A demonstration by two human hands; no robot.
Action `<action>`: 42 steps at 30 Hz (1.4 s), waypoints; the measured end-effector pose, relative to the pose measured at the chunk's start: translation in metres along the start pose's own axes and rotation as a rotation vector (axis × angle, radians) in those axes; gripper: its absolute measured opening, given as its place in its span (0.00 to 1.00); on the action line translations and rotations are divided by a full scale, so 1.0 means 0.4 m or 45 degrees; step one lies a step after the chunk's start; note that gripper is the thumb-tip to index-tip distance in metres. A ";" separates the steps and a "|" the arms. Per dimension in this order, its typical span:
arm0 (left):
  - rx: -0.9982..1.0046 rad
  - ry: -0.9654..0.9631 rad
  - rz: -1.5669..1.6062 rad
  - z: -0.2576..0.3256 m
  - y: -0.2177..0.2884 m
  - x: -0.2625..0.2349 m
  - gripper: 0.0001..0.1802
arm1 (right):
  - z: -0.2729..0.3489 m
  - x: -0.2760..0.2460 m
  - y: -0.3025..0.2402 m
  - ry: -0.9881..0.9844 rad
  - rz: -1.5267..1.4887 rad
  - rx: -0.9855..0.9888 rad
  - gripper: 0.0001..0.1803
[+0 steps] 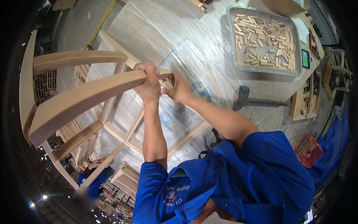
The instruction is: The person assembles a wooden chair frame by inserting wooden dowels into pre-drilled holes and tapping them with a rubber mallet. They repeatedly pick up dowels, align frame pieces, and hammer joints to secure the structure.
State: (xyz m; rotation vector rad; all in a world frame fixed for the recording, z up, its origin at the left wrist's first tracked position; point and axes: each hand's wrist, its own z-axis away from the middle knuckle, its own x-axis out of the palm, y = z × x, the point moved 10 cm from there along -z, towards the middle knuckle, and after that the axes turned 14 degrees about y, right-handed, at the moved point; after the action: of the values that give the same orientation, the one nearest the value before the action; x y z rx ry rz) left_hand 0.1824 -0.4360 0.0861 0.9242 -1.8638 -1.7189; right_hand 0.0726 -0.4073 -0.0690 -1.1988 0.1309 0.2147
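Observation:
My left hand (149,85) is closed round a thick curved wooden rail (89,87) near its right end. That rail is part of a pale wooden furniture frame (80,58), which reaches out to the left with another curved rail behind it. At the rail's end my right hand (178,88) is bent in, thumb and fingers closed about a small pale piece (166,84). What this piece is cannot be made out, as fingers cover much of it. Beneath both hands lies a plastic-covered work surface (201,48).
At the back right a grey tray (235,59) holds many wooden dowels (261,33). A black mallet (243,96) lies nearer me. Beyond are a small device with a green screen (305,59), a wooden box (305,99) and a red basket (309,149). Another person (91,184) is at lower left.

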 end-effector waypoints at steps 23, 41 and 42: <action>0.029 0.012 -0.009 -0.018 -0.008 0.008 0.13 | 0.245 -0.822 0.198 0.168 1.202 -0.804 0.17; 0.005 -0.026 -0.030 -0.014 -0.022 0.001 0.11 | -0.098 -0.272 0.015 0.069 -1.136 0.588 0.16; 0.001 0.011 -0.006 -0.015 -0.036 -0.031 0.11 | -0.030 -0.145 0.041 -0.394 -0.436 0.687 0.13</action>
State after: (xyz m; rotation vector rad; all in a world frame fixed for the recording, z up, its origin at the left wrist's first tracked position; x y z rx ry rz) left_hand 0.1975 -0.4313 0.0743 0.9355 -1.8583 -1.7148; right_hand 0.0125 -0.4183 -0.0759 -0.6249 -0.2732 0.0538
